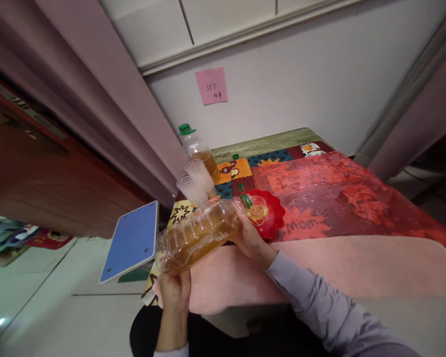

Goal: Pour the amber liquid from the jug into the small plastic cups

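Observation:
A large clear bottle (198,235) of amber liquid is tilted, its neck toward the right above a red scalloped dish (273,215). My left hand (175,290) supports the bottle's base from below. Around the neck end, my right hand (249,233) is closed on the bottle. A small clear cup (258,208) stands in the dish under the bottle's mouth, next to a green looped handle (244,196). Whether liquid is flowing cannot be made out. Stacks of clear plastic cups (196,183) are just behind the bottle.
Behind the cups stands a second bottle (206,161) with a green cap. A small green cap (236,156) lies near the table's back. The patterned table (319,198) has a pink cloth (338,260) along its front. At the left is a blue board (132,240); a pink note (211,87) is on the wall.

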Motion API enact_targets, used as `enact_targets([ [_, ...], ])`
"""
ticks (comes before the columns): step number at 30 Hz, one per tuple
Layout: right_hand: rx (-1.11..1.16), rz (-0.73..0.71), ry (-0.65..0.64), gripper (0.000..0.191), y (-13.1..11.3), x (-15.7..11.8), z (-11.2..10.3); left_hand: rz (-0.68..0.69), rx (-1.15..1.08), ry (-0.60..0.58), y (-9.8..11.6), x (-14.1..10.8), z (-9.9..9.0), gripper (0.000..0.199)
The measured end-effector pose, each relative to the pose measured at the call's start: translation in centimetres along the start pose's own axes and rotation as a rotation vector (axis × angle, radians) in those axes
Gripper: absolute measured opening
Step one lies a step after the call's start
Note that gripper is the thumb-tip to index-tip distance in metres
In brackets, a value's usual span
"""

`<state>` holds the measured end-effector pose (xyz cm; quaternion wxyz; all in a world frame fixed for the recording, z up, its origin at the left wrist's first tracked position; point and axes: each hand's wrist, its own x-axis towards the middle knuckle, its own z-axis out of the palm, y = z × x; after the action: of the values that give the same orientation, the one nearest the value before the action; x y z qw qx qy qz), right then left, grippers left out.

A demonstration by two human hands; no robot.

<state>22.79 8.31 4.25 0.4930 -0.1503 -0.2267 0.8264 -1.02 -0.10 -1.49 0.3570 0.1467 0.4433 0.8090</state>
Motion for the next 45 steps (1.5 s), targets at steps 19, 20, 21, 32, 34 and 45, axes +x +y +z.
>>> enact_targets([
  [19, -0.021, -0.018, 0.000, 0.061, 0.03, 0.13, -0.10, 0.026, -0.002, -0.021, -0.04, 0.05, 0.07, 0.017],
  [20, -0.020, -0.018, 0.005, 0.060, 0.11, 0.17, -0.18, 0.027, 0.003, -0.021, -0.04, 0.04, 0.13, 0.017],
  [21, -0.020, -0.018, 0.007, 0.059, 0.18, 0.21, -0.26, 0.029, 0.008, -0.021, -0.02, 0.02, 0.18, 0.017],
  [32, 0.017, -0.016, -0.005, 0.058, 0.37, 0.27, -0.43, -0.002, 0.014, -0.031, 0.41, -0.22, 0.40, 0.021],
  [34, 0.020, -0.014, 0.017, 0.056, 0.46, 0.33, -0.45, 0.002, 0.015, -0.030, 0.43, -0.19, 0.34, 0.019],
  [45, 0.024, -0.017, 0.008, 0.060, 0.20, 0.18, -0.12, 0.026, 0.035, -0.035, 0.19, 0.03, 0.14, 0.017],
])
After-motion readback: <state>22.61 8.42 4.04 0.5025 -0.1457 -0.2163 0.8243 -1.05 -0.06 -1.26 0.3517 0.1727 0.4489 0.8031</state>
